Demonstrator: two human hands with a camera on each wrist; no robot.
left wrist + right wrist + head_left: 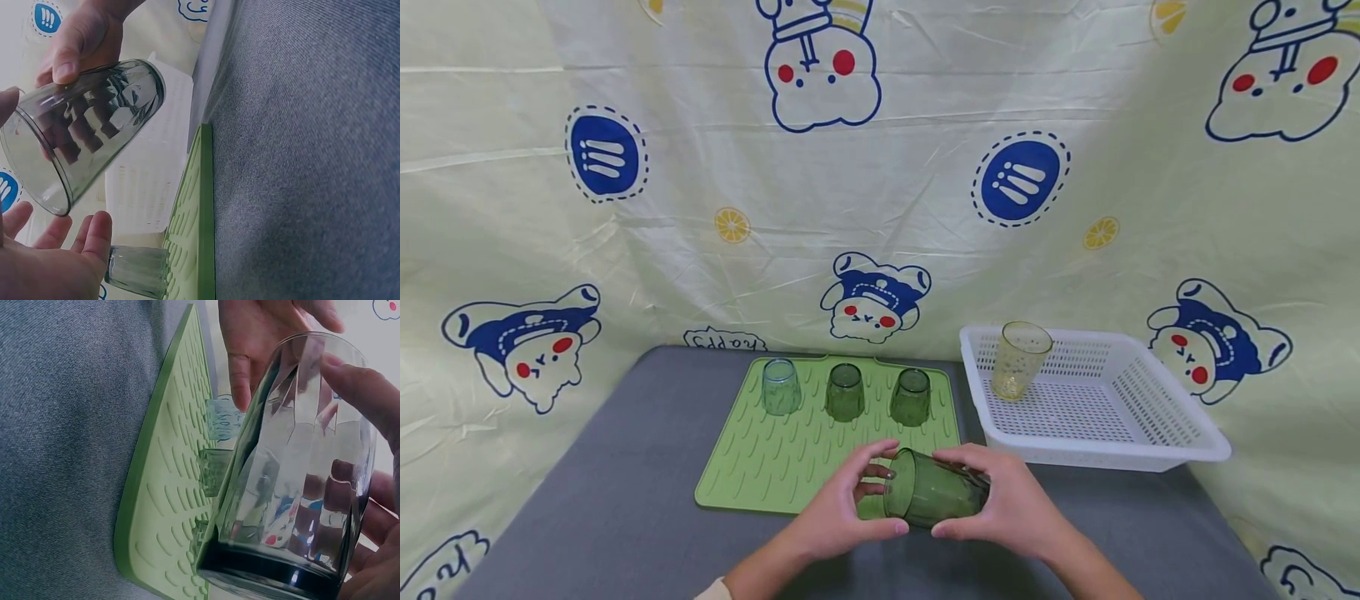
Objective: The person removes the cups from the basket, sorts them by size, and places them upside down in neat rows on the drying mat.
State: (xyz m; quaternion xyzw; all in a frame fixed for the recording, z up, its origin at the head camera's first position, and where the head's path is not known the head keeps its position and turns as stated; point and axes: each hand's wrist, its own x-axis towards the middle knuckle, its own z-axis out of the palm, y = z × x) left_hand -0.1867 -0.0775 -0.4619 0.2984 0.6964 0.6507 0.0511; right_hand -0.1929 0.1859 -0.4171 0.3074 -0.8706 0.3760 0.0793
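Note:
My right hand (1011, 504) grips a green-tinted drinking glass (936, 492) around its base end, thumb on one side and fingers on the other. The glass lies tilted nearly on its side in the air, its rim toward the left. Around that rim my left hand (842, 508) is spread, thumb below and fingers above; the left wrist view shows its fingertips (97, 231) beside the rim, with a gap at the lower fingers. On the green drying mat (737, 475) behind stand a light blue glass (782, 387) and two dark green glasses (846, 393), (911, 398) upside down.
At the right is a white perforated plastic basket (1120, 450), with a yellowish glass (1018, 362) leaning inside its left end. A grey cloth (602, 492) covers the table. Behind it hangs a printed curtain (880, 192).

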